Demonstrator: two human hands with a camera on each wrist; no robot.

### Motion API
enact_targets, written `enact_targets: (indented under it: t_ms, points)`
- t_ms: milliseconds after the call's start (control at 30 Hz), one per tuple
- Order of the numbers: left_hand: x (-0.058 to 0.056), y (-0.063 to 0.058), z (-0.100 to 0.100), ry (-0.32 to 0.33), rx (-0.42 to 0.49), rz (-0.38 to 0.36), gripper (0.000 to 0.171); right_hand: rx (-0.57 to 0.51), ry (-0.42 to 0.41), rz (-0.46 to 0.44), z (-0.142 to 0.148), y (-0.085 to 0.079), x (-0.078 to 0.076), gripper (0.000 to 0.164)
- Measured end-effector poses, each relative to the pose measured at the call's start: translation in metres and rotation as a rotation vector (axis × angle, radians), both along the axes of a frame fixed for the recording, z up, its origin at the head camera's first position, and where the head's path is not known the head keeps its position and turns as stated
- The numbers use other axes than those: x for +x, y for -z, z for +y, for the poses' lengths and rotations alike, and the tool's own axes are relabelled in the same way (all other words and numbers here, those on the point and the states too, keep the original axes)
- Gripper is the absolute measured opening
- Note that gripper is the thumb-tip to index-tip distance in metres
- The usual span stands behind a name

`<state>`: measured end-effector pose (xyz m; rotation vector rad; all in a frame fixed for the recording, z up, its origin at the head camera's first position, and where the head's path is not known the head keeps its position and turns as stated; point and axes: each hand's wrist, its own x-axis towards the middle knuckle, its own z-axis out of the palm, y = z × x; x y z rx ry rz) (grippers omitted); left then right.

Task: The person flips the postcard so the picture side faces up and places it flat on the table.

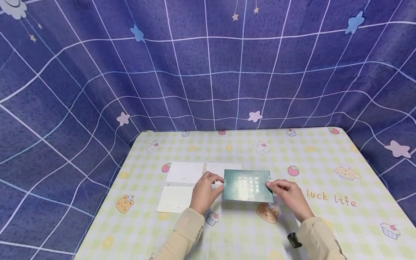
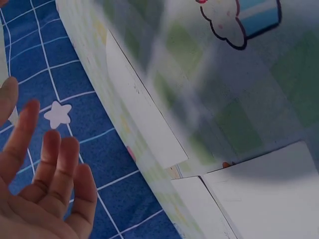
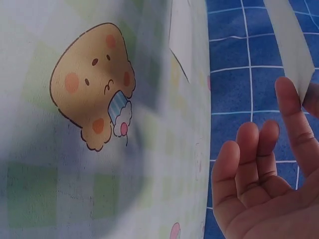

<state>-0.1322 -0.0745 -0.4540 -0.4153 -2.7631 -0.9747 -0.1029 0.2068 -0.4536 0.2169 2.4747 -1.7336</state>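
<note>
A teal-green card [image 1: 248, 186] with white Chinese characters, turned sideways, is held up between both hands over the tablecloth. My left hand [image 1: 206, 191] pinches its left edge between thumb and fingers. At the opposite edge, the right hand [image 1: 289, 195] pinches it with thumb and index finger. The card's pale underside [image 3: 291, 45] shows in the right wrist view, where the other fingers [image 3: 247, 154] curve loosely below. Three white cards lie left of it: one at the back left [image 1: 184, 172], one in front [image 1: 173, 198] partly behind the left hand, and one [image 1: 224, 167] partly covered by the green card.
The table is covered with a green-and-white checked cloth [image 1: 325, 231] printed with cartoon animals and cupcakes. A blue curtain [image 1: 224, 86] with grid lines and stars hangs behind and at the sides. Something small and black [image 1: 294, 240] sits at the right sleeve.
</note>
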Motion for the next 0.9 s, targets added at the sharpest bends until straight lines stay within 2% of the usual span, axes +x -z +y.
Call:
enact_targets:
  t_ms: [167, 300, 433, 600, 900]
  points:
    - [0.000, -0.001, 0.000, 0.056, -0.006, -0.058, 0.016, 0.068, 0.022, 0.012, -0.001, 0.001, -0.001, 0.035]
    - [0.001, -0.001, 0.000, 0.077, 0.009, -0.076, 0.022, 0.125, 0.041, 0.010, -0.001, 0.003, -0.001, 0.036]
    - [0.001, 0.001, 0.002, 0.073, 0.037, -0.085, 0.015, 0.158, 0.043, 0.017, -0.001, 0.006, -0.001, 0.037]
    - [0.000, 0.004, 0.004, 0.058, 0.056, -0.086, 0.022, 0.173, 0.038, 0.041, -0.001, 0.007, -0.001, 0.035]
    - [-0.001, 0.009, 0.004, 0.045, 0.084, -0.148, 0.020, 0.204, 0.047, 0.029, -0.004, 0.010, 0.000, 0.030]
